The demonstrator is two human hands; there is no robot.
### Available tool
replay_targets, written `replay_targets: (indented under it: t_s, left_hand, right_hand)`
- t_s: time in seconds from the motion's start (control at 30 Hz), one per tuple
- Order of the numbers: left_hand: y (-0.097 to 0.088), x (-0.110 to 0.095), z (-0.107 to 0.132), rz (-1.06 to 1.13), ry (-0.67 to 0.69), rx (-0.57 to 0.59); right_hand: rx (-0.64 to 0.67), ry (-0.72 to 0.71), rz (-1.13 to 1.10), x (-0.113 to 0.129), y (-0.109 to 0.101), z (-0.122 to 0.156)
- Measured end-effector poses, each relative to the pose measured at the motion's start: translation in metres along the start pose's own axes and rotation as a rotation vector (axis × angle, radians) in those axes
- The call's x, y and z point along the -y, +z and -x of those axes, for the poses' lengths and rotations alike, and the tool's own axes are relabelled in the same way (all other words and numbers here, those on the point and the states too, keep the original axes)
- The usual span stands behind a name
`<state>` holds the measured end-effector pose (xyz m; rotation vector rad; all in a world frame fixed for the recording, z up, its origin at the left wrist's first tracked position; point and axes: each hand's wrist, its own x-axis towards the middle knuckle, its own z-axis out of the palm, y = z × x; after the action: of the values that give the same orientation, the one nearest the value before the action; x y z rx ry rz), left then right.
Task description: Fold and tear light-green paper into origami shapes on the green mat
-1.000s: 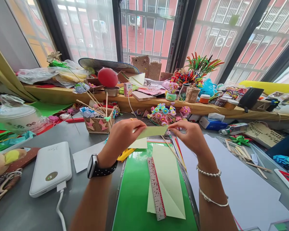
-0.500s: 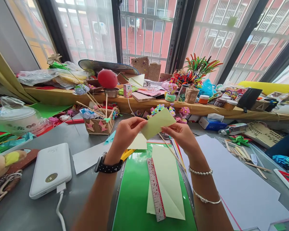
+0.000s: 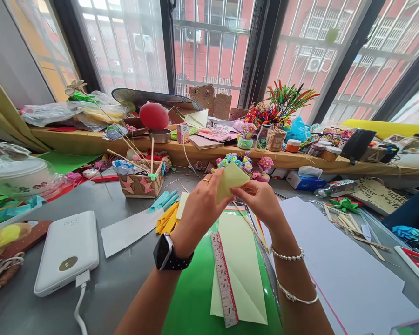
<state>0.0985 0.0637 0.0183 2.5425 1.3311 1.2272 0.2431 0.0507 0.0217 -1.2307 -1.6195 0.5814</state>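
A pale yellow-green piece of paper (image 3: pixel 231 180) is held up above the desk, bent or folded over between my hands. My left hand (image 3: pixel 206 204), with a black-strapped watch on its wrist, grips the paper's left side. On the right side, my right hand (image 3: pixel 256 200) pinches the paper's lower edge between thumb and fingers. Below them a larger creased sheet of the same colour (image 3: pixel 242 260) lies on a green board (image 3: pixel 188 298). A patterned ruler with a red edge (image 3: pixel 224 279) rests along that sheet's left side.
Left stand a white power bank (image 3: pixel 68 251) with a cable, a white paper strip (image 3: pixel 129 231) and folded yellow paper pieces (image 3: pixel 166 218). A cardboard basket (image 3: pixel 141 181) holds sticks behind. White sheets (image 3: pixel 345 260) lie right. A crowded ledge (image 3: pixel 181 150) runs below the window.
The paper has gone from flat and tilted to bent over and more upright. My left hand has moved right and turned, closing the gap to my right hand.
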Motion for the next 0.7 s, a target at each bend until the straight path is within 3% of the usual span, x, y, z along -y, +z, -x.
replay_targets:
  t_s: [0.2,0.53,0.7]
  left_hand:
    - [-0.001,0.001,-0.001,0.145,-0.072,0.04]
    - [-0.001,-0.001,-0.001,0.385,-0.108,0.135]
    - [-0.003,-0.004,-0.001,0.273,-0.107,0.055]
  right_hand:
    - [0.033,-0.106,0.101,0.005,-0.005,0.002]
    - [0.056,-0.116,0.101,0.015,-0.01,0.005]
    - [-0.007,-0.101,0.068,0.015,-0.009,0.006]
